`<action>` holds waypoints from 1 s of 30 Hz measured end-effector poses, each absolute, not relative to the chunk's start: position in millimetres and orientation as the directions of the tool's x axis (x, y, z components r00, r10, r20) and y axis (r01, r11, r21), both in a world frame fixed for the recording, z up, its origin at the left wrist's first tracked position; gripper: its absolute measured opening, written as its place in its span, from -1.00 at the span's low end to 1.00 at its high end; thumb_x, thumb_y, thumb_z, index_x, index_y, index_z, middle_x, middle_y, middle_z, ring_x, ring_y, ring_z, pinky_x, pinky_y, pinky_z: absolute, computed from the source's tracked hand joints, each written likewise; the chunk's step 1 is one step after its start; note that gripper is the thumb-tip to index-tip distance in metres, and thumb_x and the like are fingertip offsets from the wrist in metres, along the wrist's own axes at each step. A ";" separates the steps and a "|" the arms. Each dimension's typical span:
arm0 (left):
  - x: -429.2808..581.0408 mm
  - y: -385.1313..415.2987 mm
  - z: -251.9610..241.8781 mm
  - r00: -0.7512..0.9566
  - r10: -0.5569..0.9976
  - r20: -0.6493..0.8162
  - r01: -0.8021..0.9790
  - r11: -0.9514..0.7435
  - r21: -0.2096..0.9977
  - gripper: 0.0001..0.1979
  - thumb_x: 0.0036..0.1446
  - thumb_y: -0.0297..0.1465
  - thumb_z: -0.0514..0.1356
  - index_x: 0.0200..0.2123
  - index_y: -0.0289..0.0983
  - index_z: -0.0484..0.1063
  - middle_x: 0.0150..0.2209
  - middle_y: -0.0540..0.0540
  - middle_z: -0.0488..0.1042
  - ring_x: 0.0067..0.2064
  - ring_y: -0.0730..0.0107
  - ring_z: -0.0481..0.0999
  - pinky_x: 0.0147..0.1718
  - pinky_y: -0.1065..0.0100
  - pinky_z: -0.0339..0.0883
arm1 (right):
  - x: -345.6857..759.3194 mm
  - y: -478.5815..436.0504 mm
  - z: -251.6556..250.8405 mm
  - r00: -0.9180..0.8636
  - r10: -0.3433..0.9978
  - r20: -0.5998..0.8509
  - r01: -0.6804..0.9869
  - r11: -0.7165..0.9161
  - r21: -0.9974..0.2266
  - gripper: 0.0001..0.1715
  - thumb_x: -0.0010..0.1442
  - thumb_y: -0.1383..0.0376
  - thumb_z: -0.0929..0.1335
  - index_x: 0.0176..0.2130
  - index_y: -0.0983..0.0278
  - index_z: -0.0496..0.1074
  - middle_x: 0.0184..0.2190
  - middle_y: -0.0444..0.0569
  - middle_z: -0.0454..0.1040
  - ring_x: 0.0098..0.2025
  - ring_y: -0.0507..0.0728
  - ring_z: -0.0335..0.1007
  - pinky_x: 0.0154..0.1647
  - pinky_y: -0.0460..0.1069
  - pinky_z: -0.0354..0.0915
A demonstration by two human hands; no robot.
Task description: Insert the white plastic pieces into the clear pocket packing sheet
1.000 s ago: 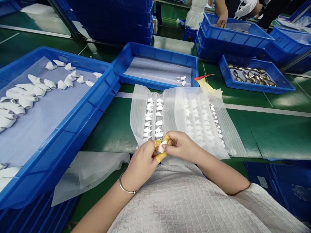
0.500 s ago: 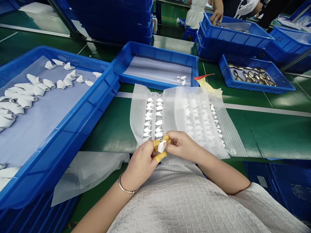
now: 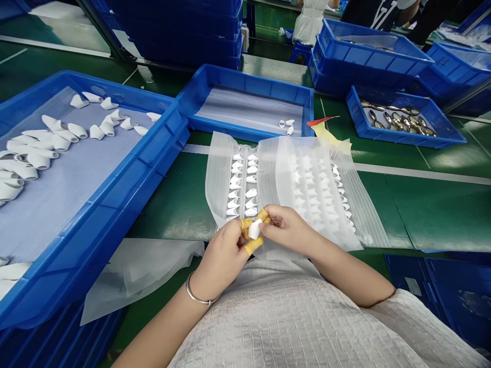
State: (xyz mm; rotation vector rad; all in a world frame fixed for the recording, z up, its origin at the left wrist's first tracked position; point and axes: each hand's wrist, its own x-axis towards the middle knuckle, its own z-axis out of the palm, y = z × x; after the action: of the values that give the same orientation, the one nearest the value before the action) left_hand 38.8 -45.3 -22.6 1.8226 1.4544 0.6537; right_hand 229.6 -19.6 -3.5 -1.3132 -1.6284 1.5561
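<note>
Between my two hands is a small white hollow piece, shaped like a short slanted tube. My left hand, with yellow finger cots, is closed on its left side. From the right, my right hand pinches the same piece, its fingertips also in yellow cots. Just beyond my hands, rows of similar white pieces lie on a translucent foam sheet. The sheet's right part is folded over more rows, which show through faintly.
At left stands a large blue tray with many loose white pieces. Behind the foam sheet is another blue tray holding several small ones. Metal spoons fill a blue bin at right. Stacked blue crates stand behind it.
My hands hold the white piece in nearly the same place, with only slight finger movement. A co-worker's hand at the far crate has withdrawn.
</note>
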 end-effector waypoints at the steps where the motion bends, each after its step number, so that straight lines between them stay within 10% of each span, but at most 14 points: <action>1: 39.3 -45.4 -22.2 0.246 0.969 -0.035 0.615 -0.128 0.778 -0.71 0.14 -0.26 0.26 -0.44 -0.19 0.18 -0.47 0.05 0.34 -0.45 0.38 0.33 -0.48 0.36 0.16 | 229.2 -19.8 -4.2 -0.387 0.888 -0.249 0.277 -0.146 -0.950 -0.86 0.19 0.26 0.36 -0.36 0.24 0.33 -0.50 -0.23 0.27 -0.48 -0.01 0.15 -0.45 -0.09 0.15; 30: 38.8 -44.9 -20.0 0.254 0.967 0.002 0.631 -0.168 0.757 -0.67 0.11 -0.24 0.25 -0.49 -0.18 0.13 -0.51 0.06 0.32 -0.49 0.40 0.29 -0.52 0.37 0.12 | 228.4 -18.4 2.8 -0.393 0.890 -0.231 0.406 -0.058 -0.912 -0.89 0.16 0.28 0.36 -0.37 0.23 0.34 -0.52 -0.22 0.26 -0.48 0.00 0.14 -0.49 -0.09 0.05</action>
State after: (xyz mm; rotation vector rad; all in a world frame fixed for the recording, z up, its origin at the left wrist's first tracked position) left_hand 38.8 -44.9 -20.0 1.8843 1.4513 0.6674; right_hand 228.4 -18.4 2.8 -1.3783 -1.7810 1.4512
